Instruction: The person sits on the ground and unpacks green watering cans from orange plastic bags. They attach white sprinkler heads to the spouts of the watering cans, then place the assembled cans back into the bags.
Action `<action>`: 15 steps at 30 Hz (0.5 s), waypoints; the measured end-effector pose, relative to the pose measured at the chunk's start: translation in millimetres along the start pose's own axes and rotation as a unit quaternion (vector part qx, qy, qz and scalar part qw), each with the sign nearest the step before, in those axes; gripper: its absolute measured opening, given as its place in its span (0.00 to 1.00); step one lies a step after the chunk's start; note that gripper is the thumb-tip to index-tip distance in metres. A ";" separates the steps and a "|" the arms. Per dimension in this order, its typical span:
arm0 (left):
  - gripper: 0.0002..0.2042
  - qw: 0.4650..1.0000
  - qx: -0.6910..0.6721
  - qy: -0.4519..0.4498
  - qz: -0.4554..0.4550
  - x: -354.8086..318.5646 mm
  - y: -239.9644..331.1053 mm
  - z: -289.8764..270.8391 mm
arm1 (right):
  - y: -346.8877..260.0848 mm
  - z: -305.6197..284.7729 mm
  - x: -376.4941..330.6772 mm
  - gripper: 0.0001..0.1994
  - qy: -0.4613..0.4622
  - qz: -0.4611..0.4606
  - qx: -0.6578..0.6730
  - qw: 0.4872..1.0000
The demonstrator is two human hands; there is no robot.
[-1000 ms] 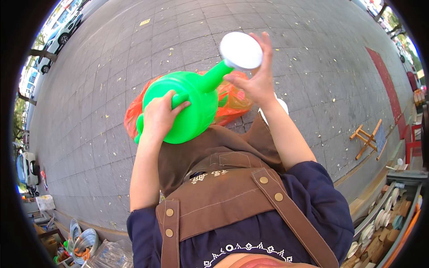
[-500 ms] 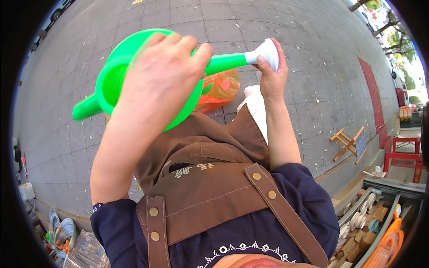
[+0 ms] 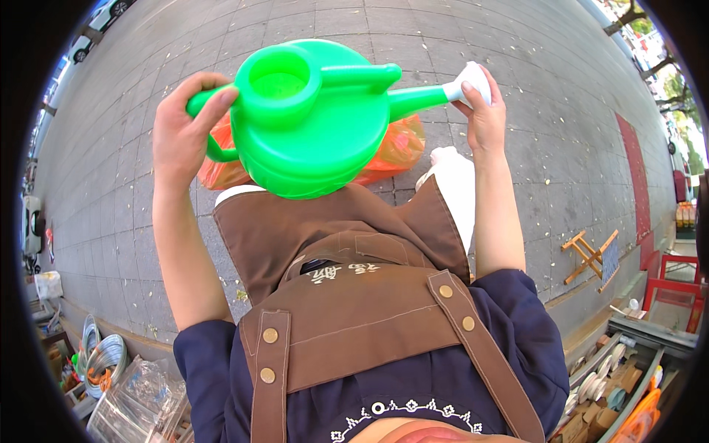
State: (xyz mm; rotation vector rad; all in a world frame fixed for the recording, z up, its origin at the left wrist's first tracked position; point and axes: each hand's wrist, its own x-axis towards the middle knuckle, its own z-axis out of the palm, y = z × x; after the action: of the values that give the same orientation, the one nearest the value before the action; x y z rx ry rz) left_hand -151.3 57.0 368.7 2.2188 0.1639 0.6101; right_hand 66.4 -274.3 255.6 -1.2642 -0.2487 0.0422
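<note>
There is one watering can (image 3: 317, 151), with one spout (image 3: 417, 102), one white rose (image 3: 467, 83) and one open mouth (image 3: 279, 77). Two hands show: one left hand (image 3: 181, 129) and one right hand (image 3: 487, 122). The person wears one apron (image 3: 354, 317), with two straps (image 3: 273, 358) and four studs (image 3: 270, 336), two to each strap. Orange plastic (image 3: 399, 148) shows in two places, left and right of the can; whether it is one bag or two cannot be told. On the right are one folding stool (image 3: 610, 260) and one red strip (image 3: 633, 181). Near left lie two wire coils (image 3: 114, 348). Far left, at least one car (image 3: 96, 21) shows.
</note>
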 end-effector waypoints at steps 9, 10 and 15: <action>0.14 0.988 -0.097 -0.009 -0.124 14.6 -4.2 12.3 | 45.7 18.0 31.7 0.17 -0.053 0.208 0.303 0.929; 0.14 0.987 -0.096 -0.021 -0.124 13.4 0.5 15.2 | 46.7 21.5 33.3 0.17 -0.051 0.206 0.290 0.933; 0.17 0.970 -0.242 -0.031 -0.007 -2.2 -0.3 20.7 | 61.2 19.7 36.0 0.15 -0.014 0.185 0.303 0.935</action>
State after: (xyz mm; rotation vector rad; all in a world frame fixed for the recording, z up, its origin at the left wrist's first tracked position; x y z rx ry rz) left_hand -143.3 42.4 356.2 1.7578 -0.0050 0.5080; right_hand 103.8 -231.1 209.0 -0.6773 -0.0092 0.4297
